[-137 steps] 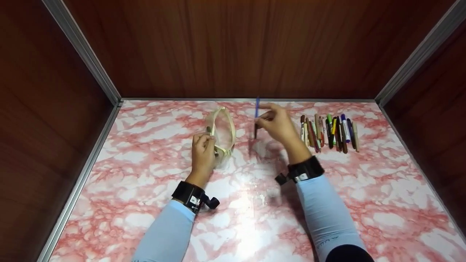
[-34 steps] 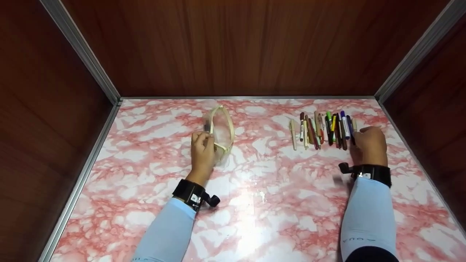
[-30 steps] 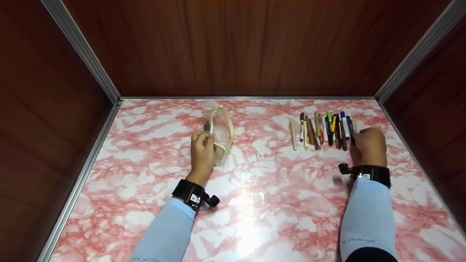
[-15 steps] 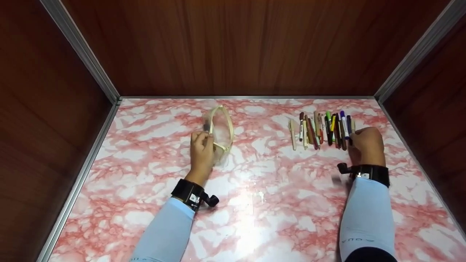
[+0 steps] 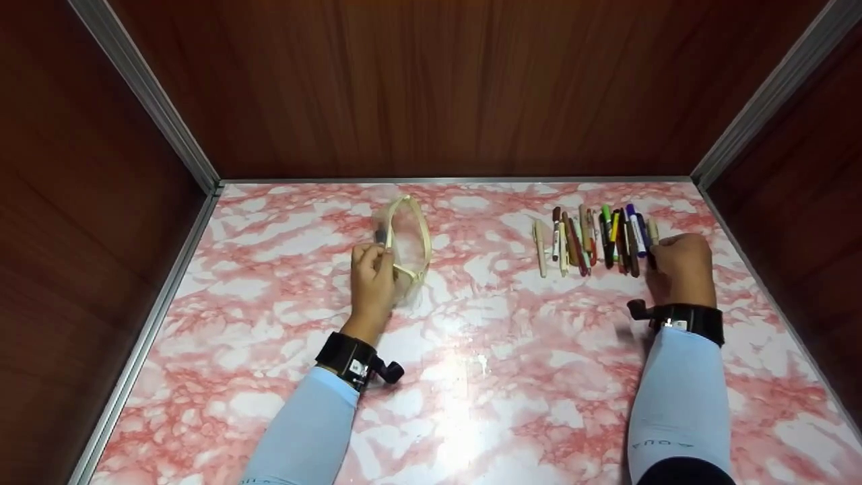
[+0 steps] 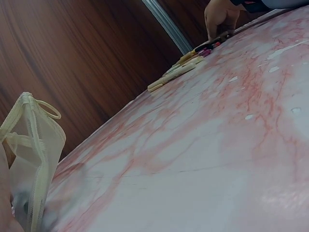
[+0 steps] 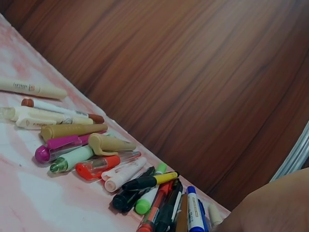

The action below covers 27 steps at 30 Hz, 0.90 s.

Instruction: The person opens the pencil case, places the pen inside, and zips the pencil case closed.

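My left hand (image 5: 372, 276) pinches the near side of a see-through mesh pouch (image 5: 424, 236) with a pale yellow zip edge. Its mouth gapes in the head view, and a dark piece (image 5: 381, 236) shows just beyond my fingers. The left wrist view has the zip edge (image 6: 36, 125) close up. Over at the right end of a row of pens and markers, my right hand (image 5: 683, 263) has curled fingers at the lower half of a beige pen (image 5: 652, 230). A dark blue pen (image 5: 644, 229) lies against those fingertips, which the right wrist view hides.
Several pens lie side by side, among them a purple-capped marker (image 5: 635, 232), a yellow-and-black pen (image 7: 150, 181) and a red pen (image 7: 96, 167). Another beige pen (image 5: 541, 249) sits at the row's left end. Wooden panels (image 5: 444, 87) wall the marbled table (image 5: 485, 377).
My right hand has gone from near the pouch, where it held a blue-and-black pen, to the row's right end. A beige pen now lies at the row's left end. The left hand has stayed put.
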Each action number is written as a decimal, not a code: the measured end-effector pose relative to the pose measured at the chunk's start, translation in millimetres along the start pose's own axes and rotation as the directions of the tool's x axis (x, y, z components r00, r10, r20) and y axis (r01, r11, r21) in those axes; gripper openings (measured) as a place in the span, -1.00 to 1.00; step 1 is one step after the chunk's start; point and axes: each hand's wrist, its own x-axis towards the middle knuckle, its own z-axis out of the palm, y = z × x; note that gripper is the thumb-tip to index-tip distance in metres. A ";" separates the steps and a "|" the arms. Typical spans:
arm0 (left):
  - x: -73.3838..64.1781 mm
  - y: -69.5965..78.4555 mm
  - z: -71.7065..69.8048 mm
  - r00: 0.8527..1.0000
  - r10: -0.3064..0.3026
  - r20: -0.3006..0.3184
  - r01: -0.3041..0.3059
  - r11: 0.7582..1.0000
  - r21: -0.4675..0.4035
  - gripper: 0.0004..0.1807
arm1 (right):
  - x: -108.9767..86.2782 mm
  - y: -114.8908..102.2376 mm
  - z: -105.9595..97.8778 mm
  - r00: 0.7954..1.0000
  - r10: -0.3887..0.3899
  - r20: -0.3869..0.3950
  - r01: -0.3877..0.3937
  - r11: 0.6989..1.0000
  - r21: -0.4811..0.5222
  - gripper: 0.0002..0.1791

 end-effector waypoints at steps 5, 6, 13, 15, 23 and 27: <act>0.0 1.5 -1.1 1.000 0.001 -0.010 -0.001 1.000 -0.001 -0.75 | -3.7 -9.9 -0.9 0.990 0.135 0.047 -0.141 0.975 0.171 -0.25; 0.0 1.6 -1.4 1.000 0.000 -0.012 0.000 1.000 0.004 -0.76 | -4.4 -11.8 -0.9 0.990 0.138 0.041 -0.143 0.970 0.198 -0.22; -0.7 2.5 -2.6 1.000 -0.009 -0.018 0.009 1.000 0.016 -0.77 | -6.5 -27.9 -1.1 0.996 -0.032 -0.083 0.046 0.984 0.174 -0.24; -0.6 2.3 -2.6 1.000 -0.011 -0.018 0.011 1.000 0.015 -0.76 | -7.0 -34.4 0.3 0.987 -0.079 -0.139 0.102 0.981 0.167 -0.27; -1.2 1.8 -2.3 1.000 -0.014 -0.013 0.014 1.000 0.006 -0.78 | -17.6 -69.1 14.6 0.956 -0.220 -0.195 0.264 0.935 0.238 -0.31; -1.6 1.5 -0.5 1.000 -0.002 -0.024 0.002 1.000 0.020 -0.79 | -28.9 -87.8 25.0 0.938 -0.296 -0.178 0.335 0.907 0.256 -0.30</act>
